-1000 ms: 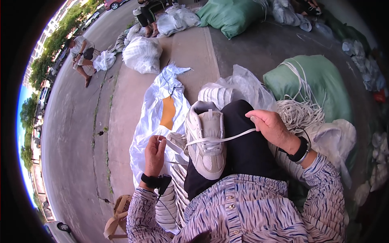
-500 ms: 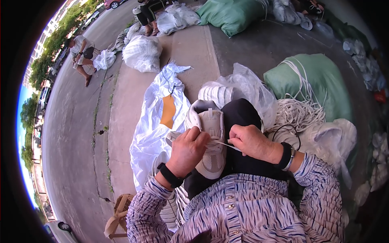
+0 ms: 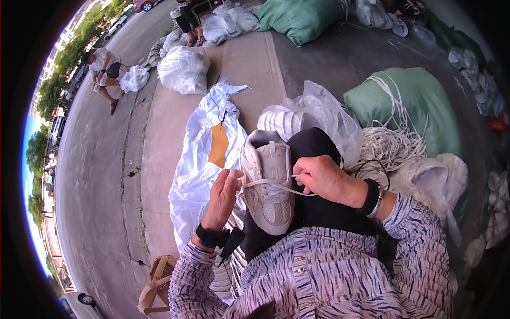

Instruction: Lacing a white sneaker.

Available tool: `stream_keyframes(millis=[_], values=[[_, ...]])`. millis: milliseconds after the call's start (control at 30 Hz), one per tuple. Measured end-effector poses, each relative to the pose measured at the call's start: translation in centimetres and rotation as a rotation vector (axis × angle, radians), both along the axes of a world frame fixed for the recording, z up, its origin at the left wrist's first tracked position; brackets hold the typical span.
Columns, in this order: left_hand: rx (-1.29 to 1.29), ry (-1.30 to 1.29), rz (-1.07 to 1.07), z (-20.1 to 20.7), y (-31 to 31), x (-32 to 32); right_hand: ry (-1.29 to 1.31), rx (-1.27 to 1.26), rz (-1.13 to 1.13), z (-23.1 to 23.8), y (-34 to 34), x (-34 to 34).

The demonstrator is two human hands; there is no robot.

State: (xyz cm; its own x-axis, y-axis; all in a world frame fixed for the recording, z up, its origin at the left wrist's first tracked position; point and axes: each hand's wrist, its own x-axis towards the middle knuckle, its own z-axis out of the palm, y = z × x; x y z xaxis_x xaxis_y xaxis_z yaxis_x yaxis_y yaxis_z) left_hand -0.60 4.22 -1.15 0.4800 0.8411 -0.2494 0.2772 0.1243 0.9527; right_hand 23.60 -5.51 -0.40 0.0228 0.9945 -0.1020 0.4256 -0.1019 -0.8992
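Note:
A beige and white sneaker [image 3: 271, 204] rests on my dark-trousered lap, its toe toward me and its tongue raised. A pale flat shoelace [image 3: 268, 182] crosses the front of it and bows out past its right side. At the shoe's right edge, my right hand [image 3: 324, 179] pinches an end of this lace between thumb and forefinger. My left hand [image 3: 220, 198] is at the left edge, fingers bent together where the lace reaches them; its thumb is mostly hidden. Both wrists wear dark bands.
Beyond the shoe lies clear plastic [image 3: 332, 114] around white shoe parts. To the right are a heap of white laces [image 3: 390, 151] and a green sack [image 3: 409, 101]. White sheeting [image 3: 186, 186] with an orange patch [image 3: 218, 146] spreads at left. A person [image 3: 104, 69] sits farther off.
My left hand has moved left off the laces to the shoe's edge, uncovering the lace across the front. My right hand has shifted slightly up and left, still pinching the lace.

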Motion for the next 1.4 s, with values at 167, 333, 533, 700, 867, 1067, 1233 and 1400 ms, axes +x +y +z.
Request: stream_keyframes(millis=[167,333,533,700,867,1067,1233,1400], values=[[0.099,-0.057,0.010,-0.4,-1.4,0.6,-0.014,-0.033,-0.004,-0.1,0.2,-0.1],[0.169,-0.148,0.128,-0.4,-2.2,1.2,-0.200,0.137,0.012,-0.6,0.5,-0.4],[-0.029,-0.093,-0.091,-0.2,-1.9,0.1,-0.517,0.204,0.053,-0.6,0.7,-1.0],[0.264,-0.020,-0.090,-1.2,-1.4,0.1,-0.541,0.199,0.116,0.0,0.7,-1.6],[0.025,-0.050,-0.184,-1.1,-0.8,-0.1,-0.281,-0.057,0.064,0.4,1.2,-1.1],[-0.189,-0.070,-0.093,-0.6,-0.5,0.3,-0.050,-0.158,0.114,0.8,1.3,-0.3],[-0.136,-0.122,-0.080,-0.7,-0.7,0.9,-0.088,-0.143,0.121,0.9,1.1,-0.6],[0.979,0.399,-0.274,0.3,-0.7,1.6,-0.727,0.389,0.287,0.9,1.0,-0.5]])
